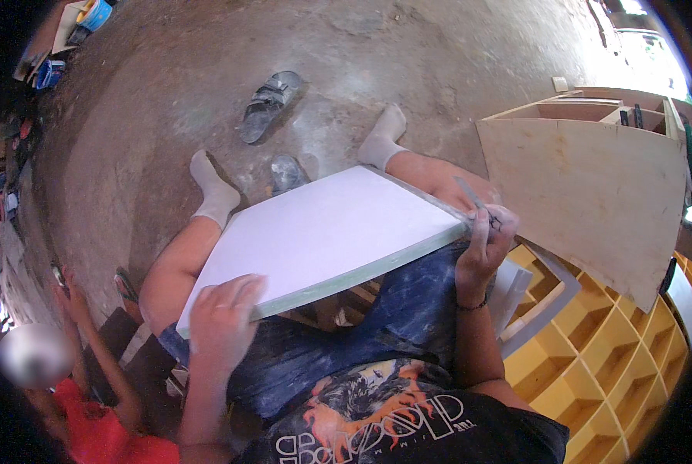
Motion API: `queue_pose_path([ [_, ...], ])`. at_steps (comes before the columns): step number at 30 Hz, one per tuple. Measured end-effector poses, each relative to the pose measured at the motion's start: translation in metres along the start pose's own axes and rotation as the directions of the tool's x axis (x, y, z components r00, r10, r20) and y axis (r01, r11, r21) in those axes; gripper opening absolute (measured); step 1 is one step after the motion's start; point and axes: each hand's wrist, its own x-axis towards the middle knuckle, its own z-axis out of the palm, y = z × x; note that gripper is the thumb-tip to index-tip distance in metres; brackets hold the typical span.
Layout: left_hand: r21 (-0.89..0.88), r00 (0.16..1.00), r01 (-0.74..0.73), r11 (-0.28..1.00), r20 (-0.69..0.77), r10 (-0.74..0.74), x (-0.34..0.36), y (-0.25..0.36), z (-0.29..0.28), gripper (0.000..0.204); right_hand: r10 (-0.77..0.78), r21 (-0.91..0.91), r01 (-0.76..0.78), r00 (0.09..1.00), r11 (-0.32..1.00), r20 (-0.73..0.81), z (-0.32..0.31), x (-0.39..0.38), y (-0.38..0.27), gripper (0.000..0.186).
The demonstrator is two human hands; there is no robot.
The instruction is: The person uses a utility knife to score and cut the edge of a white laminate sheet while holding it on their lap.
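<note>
Worn are a black T-shirt (415, 421) (orange-and-white print (353, 417)), dusty blue shorts (415, 298), pale socks (216, 191) and a thin dark bracelet (473, 307).

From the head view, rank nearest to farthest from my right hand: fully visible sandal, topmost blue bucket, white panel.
1. White panel, beside the right hand.
2. Fully visible sandal, floor ahead, left.
3. Topmost blue bucket, far upper left.

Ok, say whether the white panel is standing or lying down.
Lying down: the panel rests across the legs, broad face up, left hand on it.
</note>
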Motion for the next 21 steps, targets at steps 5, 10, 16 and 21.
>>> queue_pose_path([
  [5,-0.191,0.959,-0.265,0.945,0.048,0.279,0.071,0.065,0.024,0.064,0.075,-0.010,-0.075,0.997,0.997,0.005,-0.005,0.000,0.003,0.016],
  [10,-0.190,0.847,-0.521,0.832,0.008,0.532,0.134,0.121,0.040,0.054,0.186,0.059,-0.186,0.983,0.981,0.005,-0.009,0.003,0.004,0.013],
  [16,-0.126,0.804,-0.581,0.804,0.064,0.591,0.165,0.165,0.035,0.053,0.217,0.292,-0.229,0.973,0.928,0.076,-0.010,0.003,-0.004,0.008],
  [21,-0.167,0.786,-0.592,0.789,0.099,0.611,0.173,0.186,0.032,0.049,0.146,0.274,-0.152,0.988,0.950,0.043,-0.010,0.004,-0.003,0.008],
])
